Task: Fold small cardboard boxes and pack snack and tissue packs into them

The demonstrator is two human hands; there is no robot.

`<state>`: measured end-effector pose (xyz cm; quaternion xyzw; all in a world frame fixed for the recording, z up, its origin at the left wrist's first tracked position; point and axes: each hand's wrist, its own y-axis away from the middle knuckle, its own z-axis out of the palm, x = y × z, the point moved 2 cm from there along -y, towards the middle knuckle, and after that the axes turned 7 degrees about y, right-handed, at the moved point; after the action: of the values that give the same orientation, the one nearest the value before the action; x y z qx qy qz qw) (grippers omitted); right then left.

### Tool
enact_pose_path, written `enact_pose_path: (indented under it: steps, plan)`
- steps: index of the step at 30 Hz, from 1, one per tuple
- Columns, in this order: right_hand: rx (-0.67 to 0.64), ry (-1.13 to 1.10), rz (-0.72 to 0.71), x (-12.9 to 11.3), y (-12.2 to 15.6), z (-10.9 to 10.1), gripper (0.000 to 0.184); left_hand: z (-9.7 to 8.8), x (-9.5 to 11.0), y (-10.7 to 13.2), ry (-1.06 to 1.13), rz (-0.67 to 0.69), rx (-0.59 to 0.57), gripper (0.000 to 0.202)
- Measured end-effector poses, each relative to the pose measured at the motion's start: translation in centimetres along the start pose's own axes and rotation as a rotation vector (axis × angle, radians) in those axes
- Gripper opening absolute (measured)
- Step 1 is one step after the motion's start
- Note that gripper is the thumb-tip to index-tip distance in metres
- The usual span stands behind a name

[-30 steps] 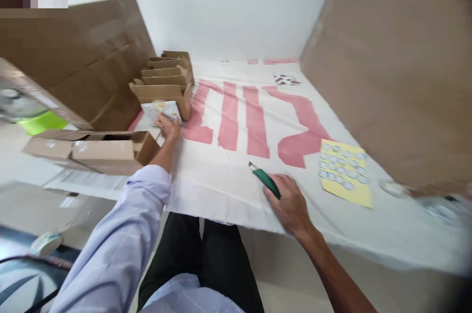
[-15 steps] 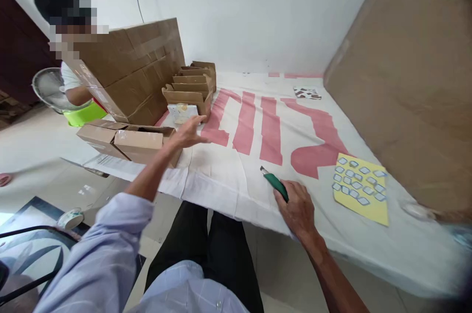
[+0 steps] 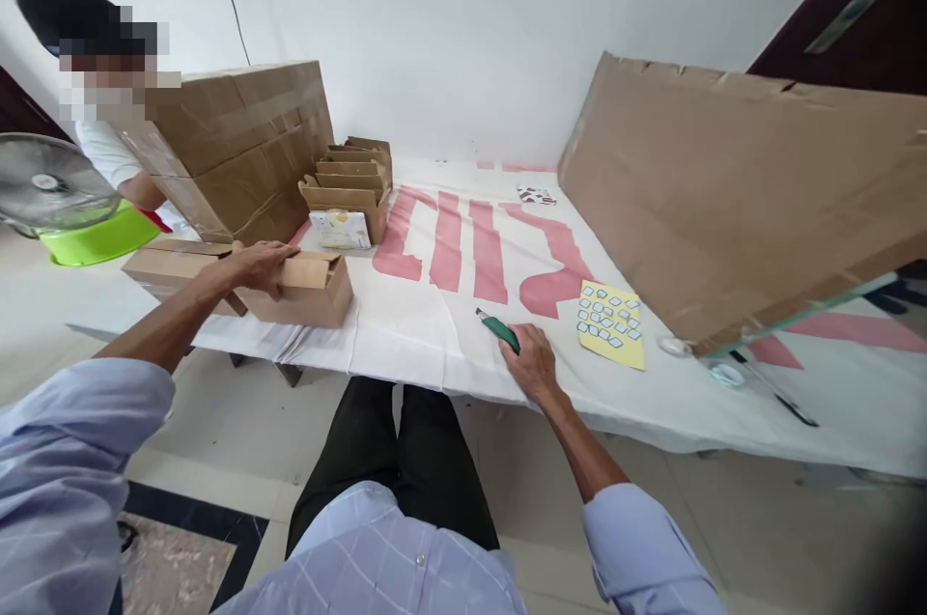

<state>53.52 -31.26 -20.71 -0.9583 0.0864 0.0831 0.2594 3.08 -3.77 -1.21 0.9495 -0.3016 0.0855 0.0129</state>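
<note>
My left hand (image 3: 262, 263) rests with curled fingers on top of a long, low cardboard box (image 3: 304, 292) at the table's left front. My right hand (image 3: 532, 364) lies on the white cloth and is closed round a green-handled utility knife (image 3: 498, 329) whose tip points away to the upper left. A small white packet (image 3: 339, 229) lies just beyond the low box, in front of a row of open cardboard boxes (image 3: 348, 190).
The table (image 3: 435, 345) carries a white cloth with red lettering. A yellow sticker sheet (image 3: 612, 323) lies right of the knife. A large cardboard sheet (image 3: 724, 200) leans at the right, a big taped carton (image 3: 238, 147) stands at the left. Another person (image 3: 101, 132), a fan (image 3: 43, 185) and a green basin (image 3: 101, 238) are at far left.
My left hand drew back from the white packet and came down on the low cardboard box. The right hand kept hold of the knife. The view pulled back and tilted up.
</note>
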Motion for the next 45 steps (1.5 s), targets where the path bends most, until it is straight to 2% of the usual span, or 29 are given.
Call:
enact_pose_path:
  steps: [3,7,9,10,12,15,18,20,23,28,32,36,40,42,45]
  plan:
    - [-0.014,-0.004,0.015,0.0,-0.1,0.0,0.023,1.5,5.8,1.0,-0.099,0.036,-0.156,0.1]
    - [-0.024,0.003,0.029,-0.3,-0.5,-0.4,0.025,3.2,15.4,1.7,-0.068,0.143,-0.115,0.091]
    - [0.01,-0.017,0.031,-0.8,-1.0,-1.1,0.026,3.7,18.2,1.9,0.015,0.214,-0.104,0.095]
    - [0.04,-0.049,0.027,-1.3,-1.3,-1.6,0.027,3.8,18.7,2.2,0.075,0.245,-0.099,0.097]
    - [0.105,-0.158,0.005,-2.7,-2.0,-2.9,0.03,4.1,17.9,2.9,0.224,0.277,-0.07,0.102]
    - [0.168,-0.358,-0.051,-5.9,-2.9,-4.9,0.037,4.8,14.3,4.8,0.49,0.252,0.009,0.11]
    - [0.19,-0.463,-0.141,-9.7,-3.6,-6.8,0.041,6.5,11.5,6.5,0.786,0.209,0.04,0.104]
    - [0.192,-0.465,-0.21,-11.7,-3.9,-7.5,0.041,7.8,10.9,6.9,0.935,0.176,0.065,0.091]
    - [0.192,-0.426,-0.271,-13.1,-4.4,-7.7,0.039,9.6,11.4,6.4,1.051,0.134,0.148,0.075]
    - [0.165,-0.378,-0.303,-12.8,-4.7,-7.4,0.031,11.1,12.9,5.9,1.103,0.1,0.243,0.066]
    - [0.124,-0.334,-0.29,-12.6,-4.7,-7.7,0.03,10.9,13.3,6.5,1.094,0.127,0.22,0.065]
    - [0.069,-0.255,-0.271,-13.5,-5.3,-8.2,0.028,10.4,13.1,6.7,1.068,0.154,0.174,0.072]
    - [0.039,-0.229,-0.301,-13.9,-6.7,-8.4,0.022,10.8,13.1,7.0,1.043,0.165,0.21,0.079]
    - [0.055,-0.218,-0.286,-12.8,-7.3,-8.3,0.024,11.2,13.3,7.4,1.03,0.16,0.256,0.077]
    - [0.042,-0.108,-0.167,-8.9,-7.0,-7.4,0.029,11.7,13.5,7.9,1.014,0.155,0.306,0.075]
